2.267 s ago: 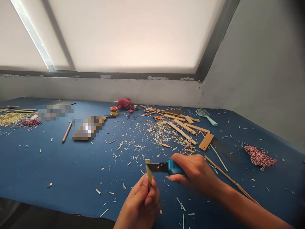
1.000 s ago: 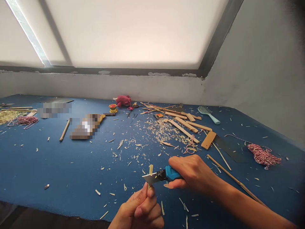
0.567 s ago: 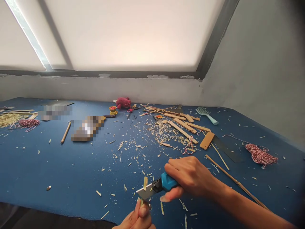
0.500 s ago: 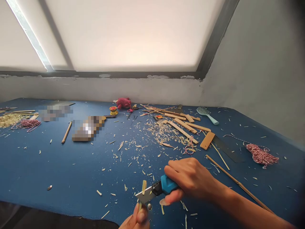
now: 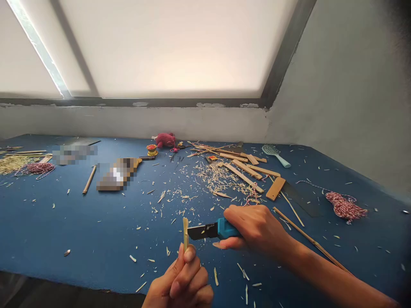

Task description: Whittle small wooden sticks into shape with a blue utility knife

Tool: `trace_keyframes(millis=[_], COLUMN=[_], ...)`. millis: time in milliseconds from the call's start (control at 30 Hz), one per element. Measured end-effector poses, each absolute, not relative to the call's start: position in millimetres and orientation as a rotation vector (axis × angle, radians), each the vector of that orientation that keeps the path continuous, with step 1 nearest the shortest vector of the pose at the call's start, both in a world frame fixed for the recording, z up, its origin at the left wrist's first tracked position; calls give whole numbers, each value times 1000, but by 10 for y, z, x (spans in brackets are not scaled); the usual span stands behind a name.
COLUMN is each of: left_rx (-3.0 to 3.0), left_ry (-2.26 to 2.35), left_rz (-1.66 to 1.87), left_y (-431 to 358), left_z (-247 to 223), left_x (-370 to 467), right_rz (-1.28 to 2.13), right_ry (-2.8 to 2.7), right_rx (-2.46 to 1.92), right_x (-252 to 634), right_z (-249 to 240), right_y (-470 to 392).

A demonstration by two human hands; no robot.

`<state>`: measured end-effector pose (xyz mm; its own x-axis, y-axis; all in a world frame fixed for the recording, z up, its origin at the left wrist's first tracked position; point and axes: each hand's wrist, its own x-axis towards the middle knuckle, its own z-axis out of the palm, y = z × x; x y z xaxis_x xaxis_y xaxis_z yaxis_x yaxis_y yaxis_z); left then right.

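In the head view, the left hand (image 5: 183, 280) pinches a narrow, pale yellow wooden strip (image 5: 186, 229) upright, its upper length clear above the fingers. The right hand (image 5: 257, 224) has its fingers wrapped around a blue-handled utility knife (image 5: 226, 229), the flat dark blade pointing left, tip at the strip's edge, above the blue bench (image 5: 105, 241).

plush toy (image 5: 165, 140): reddish, beside a little gold pot (image 5: 152, 151)
hairbrush (image 5: 276, 155): mint green, near the wall (image 5: 346, 98)
window (image 5: 180, 47): pale, dark-framed (super bright in here lol)
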<state>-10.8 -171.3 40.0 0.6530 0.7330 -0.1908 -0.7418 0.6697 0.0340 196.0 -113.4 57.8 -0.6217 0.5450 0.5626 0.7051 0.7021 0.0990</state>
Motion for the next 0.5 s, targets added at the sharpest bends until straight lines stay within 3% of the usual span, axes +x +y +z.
trace_keyframes(millis=[200,400,500], left_rx=[-165,-274,-122], left_ry=[236,278,262], left_rz=[996,893,1137], left_y=[-1553,-1467,-1400], left_z=[414,515,557], left_x=[49,-19,-413], right_rz=[-316,-312,-276], right_ry=[-2410,-2443,-2432], right_rx=[-1089,-1146,-1149], right_x=[2016,2016,2089], right_z=[465,441,443], right_y=[-1108,-1068,-1057])
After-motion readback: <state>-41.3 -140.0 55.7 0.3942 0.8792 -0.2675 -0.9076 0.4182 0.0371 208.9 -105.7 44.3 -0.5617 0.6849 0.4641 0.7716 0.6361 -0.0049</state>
